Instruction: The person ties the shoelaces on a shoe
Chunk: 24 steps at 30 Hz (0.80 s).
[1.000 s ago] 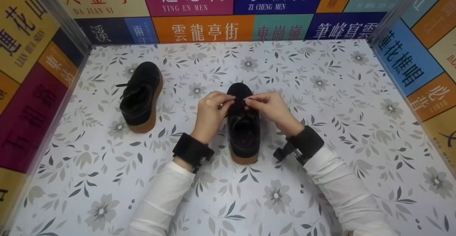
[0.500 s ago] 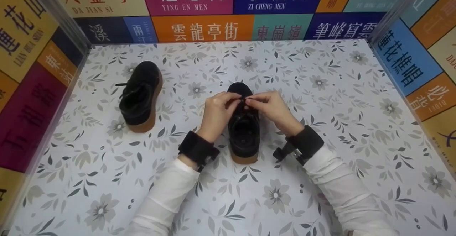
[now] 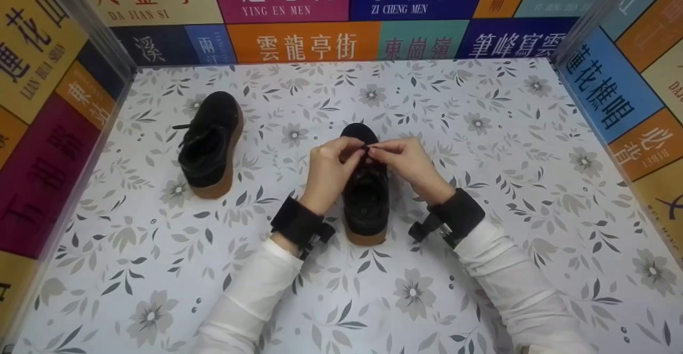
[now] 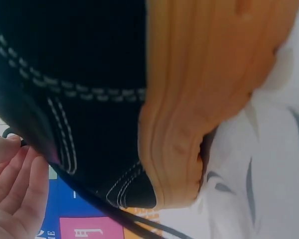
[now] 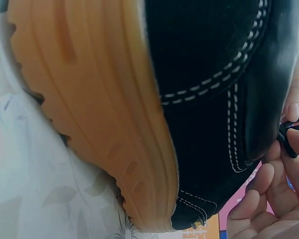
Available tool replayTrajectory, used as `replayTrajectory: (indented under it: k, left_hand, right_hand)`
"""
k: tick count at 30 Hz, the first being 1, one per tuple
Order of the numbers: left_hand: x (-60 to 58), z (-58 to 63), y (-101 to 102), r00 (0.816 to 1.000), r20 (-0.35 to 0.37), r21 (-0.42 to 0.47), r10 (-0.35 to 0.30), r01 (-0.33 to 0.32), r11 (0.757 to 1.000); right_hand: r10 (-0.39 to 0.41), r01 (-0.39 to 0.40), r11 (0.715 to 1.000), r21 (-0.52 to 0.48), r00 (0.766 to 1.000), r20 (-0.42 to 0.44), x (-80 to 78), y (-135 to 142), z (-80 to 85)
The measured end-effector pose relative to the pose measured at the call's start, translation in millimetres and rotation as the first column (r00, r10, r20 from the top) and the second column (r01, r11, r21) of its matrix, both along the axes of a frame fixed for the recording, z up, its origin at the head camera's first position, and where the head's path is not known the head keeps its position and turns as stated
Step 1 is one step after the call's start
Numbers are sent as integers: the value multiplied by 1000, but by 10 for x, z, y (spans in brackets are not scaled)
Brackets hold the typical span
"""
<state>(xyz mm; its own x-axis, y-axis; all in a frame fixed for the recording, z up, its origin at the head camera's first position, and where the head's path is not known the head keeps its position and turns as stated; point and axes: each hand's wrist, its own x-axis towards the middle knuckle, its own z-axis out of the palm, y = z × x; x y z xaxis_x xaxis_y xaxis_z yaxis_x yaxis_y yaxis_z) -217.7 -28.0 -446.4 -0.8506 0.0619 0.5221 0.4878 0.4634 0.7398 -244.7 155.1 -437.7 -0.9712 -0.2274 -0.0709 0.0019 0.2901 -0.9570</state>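
A black low lace-up shoe [image 3: 367,226] with a tan sole stands upright in the middle, toe pointing away from me. Over its tongue, my left hand [image 3: 331,167] pinches black shoelace between thumb and fingertips. From the other side my right hand [image 3: 413,164] does the same, the fingertips of both hands nearly meeting. The right wrist view shows a small lace loop [image 5: 295,124] at the fingers. A loose length of shoelace [image 4: 84,195] runs down past the toe in the left wrist view. White stitching marks the shoe's sides, and the hands hide much of the lacing.
A matching black shoe [image 3: 213,130] stands at the left, with a lace end [image 3: 181,127] sticking out sideways. Floral-patterned white sheeting [image 3: 416,295] covers the surface. Colourful panels with lettering [image 3: 304,44] wall it at the back and both sides.
My left hand has moved right, over the shoe's lacing, bringing its fingertips close to the right hand's. The right hand and both shoes have stayed nearly in place.
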Motion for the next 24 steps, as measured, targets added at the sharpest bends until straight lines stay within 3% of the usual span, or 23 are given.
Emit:
replayTrajectory:
  k: [7, 11, 17, 24]
  left_hand:
    - [9, -54, -6, 999, 35, 82, -20, 18, 996]
    - [0, -42, -24, 995, 94, 136, -42, 29, 990]
    - [-63, 10, -48, 971, 216, 228, -102, 51, 972]
    - [-105, 30, -84, 949, 275, 245, -154, 86, 966]
  right_hand:
    - [7, -7, 1000, -29, 1000, 6, -10, 1, -2]
    - [8, -8, 999, -33, 1000, 16, -10, 2, 7]
    - [15, -15, 1000, 8, 1000, 3, -13, 3, 19]
    - [13, -13, 1000, 16, 1000, -11, -19, 5, 19]
